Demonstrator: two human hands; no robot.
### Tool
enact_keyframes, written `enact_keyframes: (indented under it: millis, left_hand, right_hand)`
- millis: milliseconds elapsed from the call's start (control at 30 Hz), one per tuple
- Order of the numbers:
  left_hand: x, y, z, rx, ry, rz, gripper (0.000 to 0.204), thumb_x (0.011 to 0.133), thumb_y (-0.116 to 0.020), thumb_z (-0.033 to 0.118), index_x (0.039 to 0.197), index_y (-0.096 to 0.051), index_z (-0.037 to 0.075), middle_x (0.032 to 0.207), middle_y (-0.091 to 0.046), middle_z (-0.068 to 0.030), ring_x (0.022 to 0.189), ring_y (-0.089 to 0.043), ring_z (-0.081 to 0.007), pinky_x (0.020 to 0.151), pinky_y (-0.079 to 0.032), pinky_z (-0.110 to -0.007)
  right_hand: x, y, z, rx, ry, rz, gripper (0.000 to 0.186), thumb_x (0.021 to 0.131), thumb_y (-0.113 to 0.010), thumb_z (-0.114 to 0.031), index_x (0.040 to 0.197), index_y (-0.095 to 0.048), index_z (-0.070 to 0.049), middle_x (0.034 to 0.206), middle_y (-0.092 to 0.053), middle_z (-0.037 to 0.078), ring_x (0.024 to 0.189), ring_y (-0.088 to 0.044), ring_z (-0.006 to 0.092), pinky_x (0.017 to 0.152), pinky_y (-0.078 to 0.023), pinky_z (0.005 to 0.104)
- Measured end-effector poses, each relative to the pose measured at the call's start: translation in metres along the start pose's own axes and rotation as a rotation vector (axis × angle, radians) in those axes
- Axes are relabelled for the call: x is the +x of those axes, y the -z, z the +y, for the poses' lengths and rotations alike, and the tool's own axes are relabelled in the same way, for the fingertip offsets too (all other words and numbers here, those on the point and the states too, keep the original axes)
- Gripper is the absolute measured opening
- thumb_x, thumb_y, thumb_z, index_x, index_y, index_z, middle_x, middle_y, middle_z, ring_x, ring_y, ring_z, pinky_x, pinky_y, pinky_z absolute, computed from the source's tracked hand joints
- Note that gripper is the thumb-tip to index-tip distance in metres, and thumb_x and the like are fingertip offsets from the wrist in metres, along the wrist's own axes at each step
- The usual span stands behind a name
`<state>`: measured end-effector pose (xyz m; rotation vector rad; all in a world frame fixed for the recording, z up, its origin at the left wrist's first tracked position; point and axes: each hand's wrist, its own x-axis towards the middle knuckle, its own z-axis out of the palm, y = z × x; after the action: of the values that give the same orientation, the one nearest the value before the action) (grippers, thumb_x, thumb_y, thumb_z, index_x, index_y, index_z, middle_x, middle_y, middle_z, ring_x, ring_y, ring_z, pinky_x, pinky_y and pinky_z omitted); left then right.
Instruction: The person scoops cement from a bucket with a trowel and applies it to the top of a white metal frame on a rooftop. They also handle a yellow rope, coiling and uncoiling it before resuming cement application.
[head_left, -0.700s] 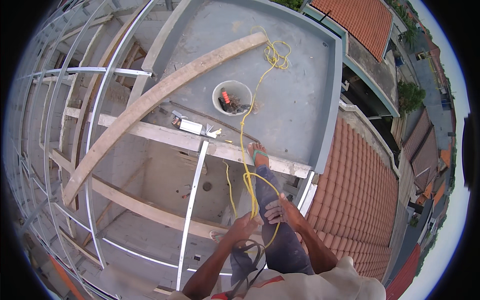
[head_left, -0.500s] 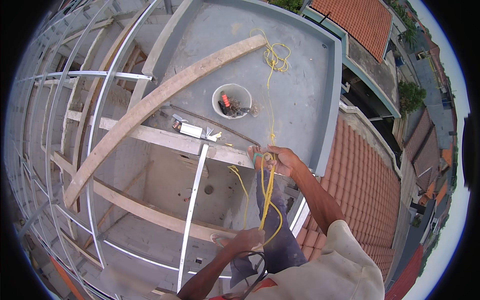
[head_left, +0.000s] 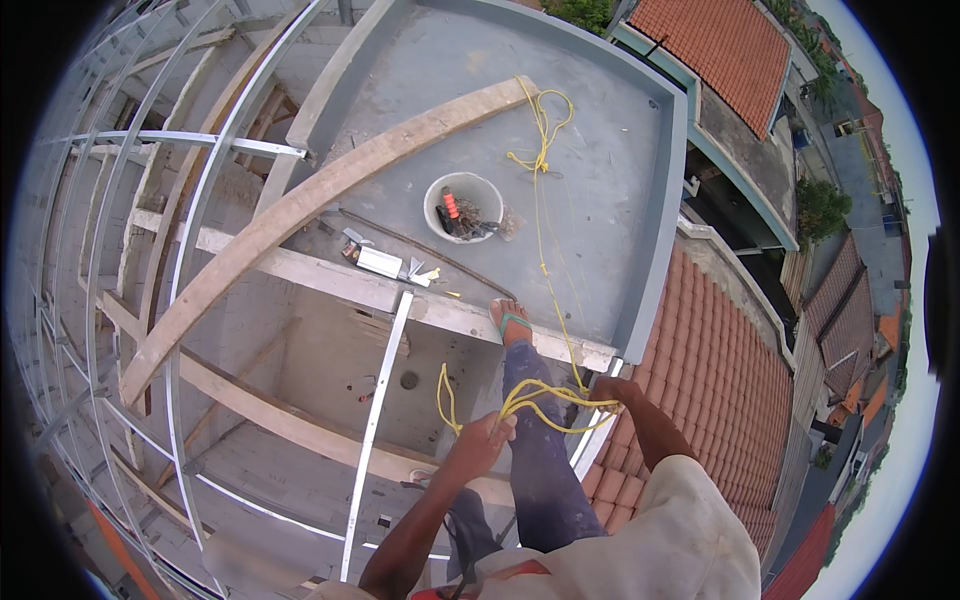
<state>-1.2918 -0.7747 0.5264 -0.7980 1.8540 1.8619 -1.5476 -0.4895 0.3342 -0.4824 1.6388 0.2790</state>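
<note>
Furthest left, a long timber (head_left: 310,200) runs over the slab (head_left: 605,200), its far tip near the slab's far edge; the line needs to stay off that tip, where it could catch. A metal strip (head_left: 380,420) reaches the near edge, and a loop of the yellow rope (head_left: 510,405) hangs between it and the left hand (head_left: 478,448), best kept clear of the strip. Those fingers are curled together around the gathered strands; a firm but not crushing grip should stop the turns slipping. The bucket (head_left: 478,186) stands inland of the near edge, left of the line. A sandalled foot (head_left: 514,322) is on that edge; slack should not drop around it. Further right, a loose tangle (head_left: 541,160) lies toward the far edge, worth easing gently. The right hand (head_left: 618,393), beyond the near-right corner, has its fingers closed on rope; their exact hold I cannot tell. Even, unhurried pulls suit such footing.
</note>
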Motion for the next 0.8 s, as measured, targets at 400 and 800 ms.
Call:
enact_keyframes:
  millis: [400,800]
  left_hand:
    - [0.048,-0.04,0.15,-0.076,-0.584,-0.05,0.034,0.11,-0.052,0.032,0.118,-0.06,0.0,0.088,-0.065,-0.0188,0.076,-0.06,-0.0312,0.074,-0.05,-0.04]
    - [0.034,-0.034,-0.002,-0.083,0.033,0.111,0.047,0.101,-0.066,0.045,0.113,-0.067,0.0,0.088,-0.07,-0.0076,0.078,-0.064,-0.0172,0.072,-0.051,-0.036]
  right_hand:
    - [-0.156,0.199,0.137,1.11,-0.015,1.323,0.028,0.091,-0.066,-0.027,0.104,-0.08,-0.007,0.081,-0.073,0.006,0.074,-0.07,0.0212,0.067,-0.055,0.0369]
    - [-0.058,-0.134,0.002,1.065,-0.114,0.406,0.029,0.099,-0.064,-0.024,0.103,-0.071,0.003,0.068,-0.067,0.017,0.059,-0.067,0.0236,0.06,-0.054,0.0406]
